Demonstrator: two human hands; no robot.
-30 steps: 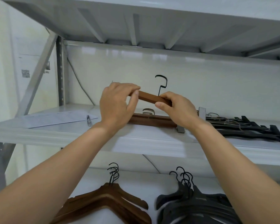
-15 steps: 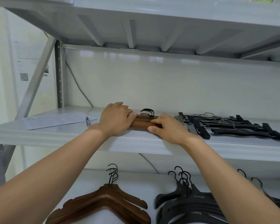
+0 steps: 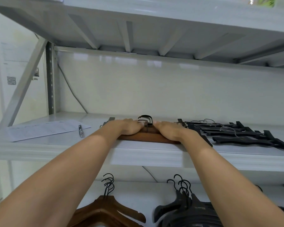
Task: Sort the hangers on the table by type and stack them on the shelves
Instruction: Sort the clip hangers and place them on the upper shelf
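A small stack of brown wooden clip hangers [image 3: 147,138] lies flat on the middle shelf [image 3: 138,155], its dark hooks [image 3: 146,119] pointing to the back. My left hand [image 3: 126,128] rests flat on the stack's left half. My right hand [image 3: 170,131] lies flat on its right half. Both have straight fingers pressing down. Black clip hangers [image 3: 239,134] are piled on the same shelf just to the right. On the lower shelf lie brown wooden coat hangers [image 3: 108,212] and black coat hangers [image 3: 185,210].
A printed sheet of paper [image 3: 44,130] with a pen [image 3: 80,130] lies on the middle shelf at the left. The upper shelf [image 3: 138,25] hangs low overhead. A grey upright post [image 3: 50,79] and a diagonal brace stand at the left.
The wooden clip hanger that both hands held up above the shelf came down onto the stack. My hands went from pinching it to lying flat on top.
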